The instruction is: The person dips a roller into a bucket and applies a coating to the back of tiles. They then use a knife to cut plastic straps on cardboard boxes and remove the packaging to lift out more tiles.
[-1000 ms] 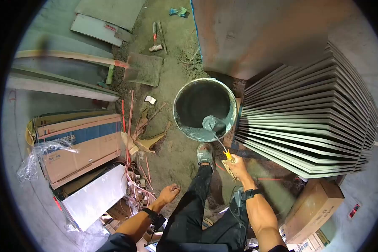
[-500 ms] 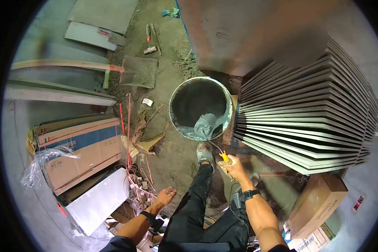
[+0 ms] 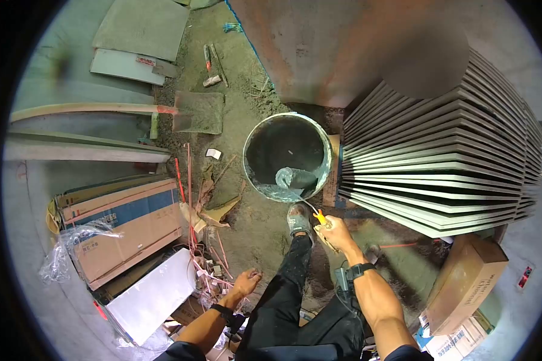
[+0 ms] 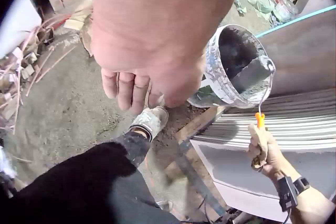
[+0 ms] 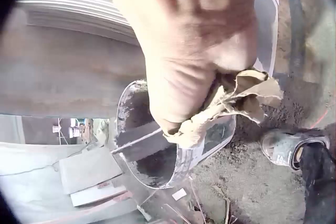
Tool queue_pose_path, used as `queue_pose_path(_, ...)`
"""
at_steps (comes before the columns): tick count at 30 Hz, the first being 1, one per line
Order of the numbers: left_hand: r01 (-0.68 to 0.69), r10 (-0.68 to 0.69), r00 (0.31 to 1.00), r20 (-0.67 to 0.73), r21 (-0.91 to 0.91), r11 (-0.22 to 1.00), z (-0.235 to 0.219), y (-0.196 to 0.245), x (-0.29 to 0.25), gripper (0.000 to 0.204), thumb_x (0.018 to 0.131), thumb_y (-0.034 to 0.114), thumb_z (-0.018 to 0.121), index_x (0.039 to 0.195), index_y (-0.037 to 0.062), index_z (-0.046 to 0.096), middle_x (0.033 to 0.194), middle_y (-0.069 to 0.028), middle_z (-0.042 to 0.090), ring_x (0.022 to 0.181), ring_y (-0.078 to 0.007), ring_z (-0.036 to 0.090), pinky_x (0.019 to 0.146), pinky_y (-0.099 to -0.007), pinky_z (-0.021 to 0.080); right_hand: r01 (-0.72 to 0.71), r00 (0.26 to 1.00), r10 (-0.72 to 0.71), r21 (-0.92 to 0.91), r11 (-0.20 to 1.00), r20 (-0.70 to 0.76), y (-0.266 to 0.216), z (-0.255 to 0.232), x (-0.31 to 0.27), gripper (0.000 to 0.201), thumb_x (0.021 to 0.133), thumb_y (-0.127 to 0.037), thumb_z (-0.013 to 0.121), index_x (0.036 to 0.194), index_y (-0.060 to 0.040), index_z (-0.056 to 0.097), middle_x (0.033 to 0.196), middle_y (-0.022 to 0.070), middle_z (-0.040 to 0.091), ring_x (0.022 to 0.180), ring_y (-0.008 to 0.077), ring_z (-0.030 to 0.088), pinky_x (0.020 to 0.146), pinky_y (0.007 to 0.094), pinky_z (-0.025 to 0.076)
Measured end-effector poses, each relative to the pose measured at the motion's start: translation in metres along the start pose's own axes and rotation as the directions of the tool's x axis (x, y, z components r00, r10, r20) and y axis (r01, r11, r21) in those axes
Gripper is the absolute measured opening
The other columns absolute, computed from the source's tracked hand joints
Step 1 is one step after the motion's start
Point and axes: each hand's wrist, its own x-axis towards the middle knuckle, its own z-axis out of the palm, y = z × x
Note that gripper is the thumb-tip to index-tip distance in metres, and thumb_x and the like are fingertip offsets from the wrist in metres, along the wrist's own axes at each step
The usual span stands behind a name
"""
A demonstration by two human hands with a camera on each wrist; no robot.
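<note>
My right hand (image 3: 337, 234) grips the yellow-orange handle (image 3: 320, 218) of a paint roller, with crumpled brown paper (image 5: 210, 113) bunched between palm and handle. The roller's grey, wet-looking sleeve (image 3: 298, 178) lies inside a round bucket (image 3: 328, 159), close to its near wall. Dark contents fill the bucket's shadowed inside, and its rim is smeared with grey-white coating. Left of my leg hangs my left hand (image 3: 247, 281), fingers loosely curled with nothing visible in them. The left wrist view shows the bucket's crusted outer wall (image 4: 212, 71).
Folded grey panels (image 3: 427, 180) stand right of the bucket beside a big brownish board (image 3: 319, 54). A shovel (image 3: 199, 112) and hammer (image 3: 211, 79) lie beyond. Cardboard boxes (image 3: 126, 228), a white panel (image 3: 153, 295) and pink strips sit left. My shoe (image 3: 298, 218) is near the bucket.
The roller sleeve has shifted left within the bucket and turned to lie more crosswise. My right hand has moved slightly left with it. The left hand has stayed low beside my leg.
</note>
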Motion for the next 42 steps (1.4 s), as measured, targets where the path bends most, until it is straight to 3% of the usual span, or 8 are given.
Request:
queue_pose_path(3,-0.048,0.048,0.999,0.003,-0.018,0.999,0.005,-0.002,-0.002,0.040,0.089,0.040,0.059,0.110,0.0060,0.065,0.107,-0.0203,0.069,0.106,-0.0351,0.065,0.091,-0.0393,0.050,-0.059,0.997,0.055,0.072,0.996,0.055,0.009,-0.005,-0.013,0.028,0.082,-0.016,0.073,0.098,0.0044,0.062,0.072,0.0121,0.061,0.065,0.0168,0.053,0.062,0.0365,0.046)
queue_pose_path(5,-0.072,0.072,0.997,0.019,0.009,0.997,-0.001,0.002,-0.001,0.039,0.089,0.037,0.058,0.112,0.0064,0.065,0.109,-0.0212,0.069,0.107,-0.0342,0.065,0.091,-0.0396,0.050,0.074,0.992,-0.060,0.130,0.989,-0.112,0.042,0.010,-0.005,0.029,0.082,-0.018,0.074,0.097,0.0039,0.063,0.071,0.0125,0.062,0.064,0.0177,0.053,0.061,0.0375,0.045)
queue_pose_path(7,-0.081,0.082,0.996,-0.017,0.056,0.995,-0.005,0.018,-0.007,0.038,0.090,0.037,0.057,0.112,0.0065,0.065,0.109,-0.0210,0.069,0.107,-0.0336,0.065,0.091,-0.0407,0.050,-0.035,0.999,0.036,-0.065,0.997,0.005,0.026,0.000,0.004,0.031,0.081,-0.020,0.075,0.098,0.0029,0.063,0.072,0.0065,0.063,0.064,0.0172,0.052,0.060,0.0377,0.044)
queue_pose_path(14,-0.096,0.093,0.995,0.044,0.067,0.993,0.000,0.003,0.003,0.041,0.090,0.037,0.055,0.115,0.0063,0.065,0.110,-0.0212,0.068,0.107,-0.0381,0.064,0.093,-0.0414,0.049,-0.011,1.000,0.010,0.056,0.998,0.021,0.031,0.002,-0.002,0.026,0.081,-0.015,0.071,0.097,0.0031,0.063,0.069,0.0125,0.058,0.062,0.0174,0.051,0.060,0.0368,0.044)
queue_pose_path(19,-0.051,0.049,0.998,0.032,0.061,0.997,0.003,0.004,0.005,0.035,0.093,0.027,0.054,0.111,-0.0003,0.064,0.109,-0.0144,0.070,0.104,-0.0247,0.065,0.091,-0.0345,0.050,-0.049,0.997,0.043,0.094,0.994,0.063,0.019,-0.004,-0.005,0.028,0.082,-0.015,0.070,0.101,0.0039,0.063,0.071,0.0083,0.058,0.065,0.0128,0.051,0.061,0.0340,0.044)
queue_pose_path(27,-0.098,0.098,0.995,0.007,0.108,0.989,0.000,0.014,-0.004,0.040,0.091,0.036,0.055,0.114,0.0061,0.065,0.109,-0.0205,0.069,0.106,-0.0364,0.065,0.090,-0.0413,0.050,-0.063,0.994,0.051,0.134,0.989,0.094,0.009,-0.007,-0.019,0.025,0.084,-0.015,0.072,0.101,0.0022,0.065,0.071,0.0008,0.056,0.064,0.0085,0.048,0.056,0.0306,0.042)
queue_pose_path(31,-0.109,0.107,0.994,0.031,0.090,0.990,0.000,0.020,-0.014,0.041,0.091,0.038,0.055,0.115,0.0076,0.065,0.110,-0.0189,0.069,0.106,-0.0360,0.065,0.092,-0.0412,0.049,0.162,0.982,-0.177,0.187,0.969,0.065,-0.005,-0.015,-0.058,0.029,0.082,-0.015,0.071,0.104,0.0024,0.065,0.076,0.0034,0.059,0.071,0.0088,0.051,0.063,0.0312,0.045)
queue_pose_path(42,-0.101,0.131,0.983,-0.131,0.219,0.971,0.053,0.073,-0.063,0.040,0.088,0.038,0.056,0.112,0.0095,0.068,0.105,-0.0194,0.070,0.101,-0.0370,0.066,0.087,-0.0425,0.051,0.050,0.917,-0.168,0.313,0.948,0.362,-0.049,-0.154,-0.257,0.043,0.078,-0.020,0.075,0.114,0.0022,0.065,0.083,0.0051,0.066,0.078,0.0131,0.061,0.074,0.0300,0.050)
